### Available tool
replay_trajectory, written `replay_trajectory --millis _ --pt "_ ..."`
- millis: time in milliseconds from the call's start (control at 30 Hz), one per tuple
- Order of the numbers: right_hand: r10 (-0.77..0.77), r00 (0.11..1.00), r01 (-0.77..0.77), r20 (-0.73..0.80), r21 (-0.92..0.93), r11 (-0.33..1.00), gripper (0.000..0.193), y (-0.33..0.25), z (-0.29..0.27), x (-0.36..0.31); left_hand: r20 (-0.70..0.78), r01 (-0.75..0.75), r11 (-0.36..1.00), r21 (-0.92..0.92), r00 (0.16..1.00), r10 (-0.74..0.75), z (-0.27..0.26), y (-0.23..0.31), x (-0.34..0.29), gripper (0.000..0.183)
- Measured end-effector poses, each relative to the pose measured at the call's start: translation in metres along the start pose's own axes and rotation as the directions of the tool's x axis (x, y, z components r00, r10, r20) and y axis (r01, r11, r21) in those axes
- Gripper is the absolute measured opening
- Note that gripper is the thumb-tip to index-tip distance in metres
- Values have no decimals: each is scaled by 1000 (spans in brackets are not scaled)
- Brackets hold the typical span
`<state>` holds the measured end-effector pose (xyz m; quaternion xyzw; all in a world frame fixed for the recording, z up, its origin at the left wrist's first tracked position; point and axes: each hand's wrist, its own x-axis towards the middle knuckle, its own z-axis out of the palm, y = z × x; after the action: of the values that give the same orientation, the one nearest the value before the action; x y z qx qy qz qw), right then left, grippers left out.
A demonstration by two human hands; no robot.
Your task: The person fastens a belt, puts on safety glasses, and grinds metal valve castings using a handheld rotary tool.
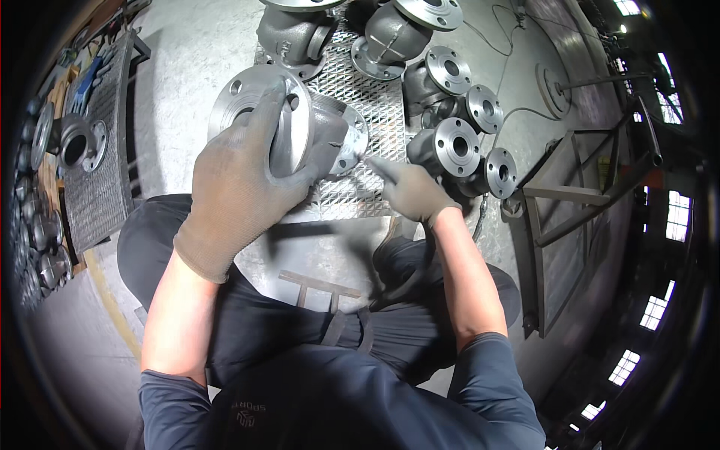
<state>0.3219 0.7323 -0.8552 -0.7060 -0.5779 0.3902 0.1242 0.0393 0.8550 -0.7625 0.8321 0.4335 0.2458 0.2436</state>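
My left hand [244,169] wears a brown-grey work glove and is wrapped round a flanged metal valve body [326,116]. Its thumb and fingers press on the large round flange, which is tilted toward me. A smaller flange with bolt holes faces right on the same casting. Just right of that smaller flange is my right hand [416,191], gloved alike. Its fingers are curled together and point at the flange's edge. A thin tip shows at the fingertips, but what they hold is too small to make out. The casting is over a metal grating bench top [382,112].
More flanged valve bodies [292,37] stand at the far side of the grating. Several castings [456,146] cluster to its right. A dark metal frame [577,195] leans farther right, and cables [525,111] lie on the floor. At left, a side table [101,187] stands beside another casting [73,142].
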Motion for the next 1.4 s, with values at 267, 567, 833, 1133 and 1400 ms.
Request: replay_trajectory --millis 267,567,833,1133,1400 --pt "46 999 -45 18 -34 998 66 -18 14 4 17 3 1000 22 1000 -3 0 -4 -1 91" --pt "29 993 -33 -111 -33 999 63 -15 38 3 24 -1 1000 4 1000 1 0 -5 -1 92" --pt "96 989 -95 -110 10 995 62 -13 38 0 -58 -120 991 59 991 123 3 -8 -1 93" --pt "98 987 -91 -131 60 994 62 -4 24 -3 35 29 1000 -1 999 -29 0 1 0 92" --pt "-3 981 17 -192 71 997 65 1 49 -1 9 20 1000 -16 1000 -20 2 1 -1 91"
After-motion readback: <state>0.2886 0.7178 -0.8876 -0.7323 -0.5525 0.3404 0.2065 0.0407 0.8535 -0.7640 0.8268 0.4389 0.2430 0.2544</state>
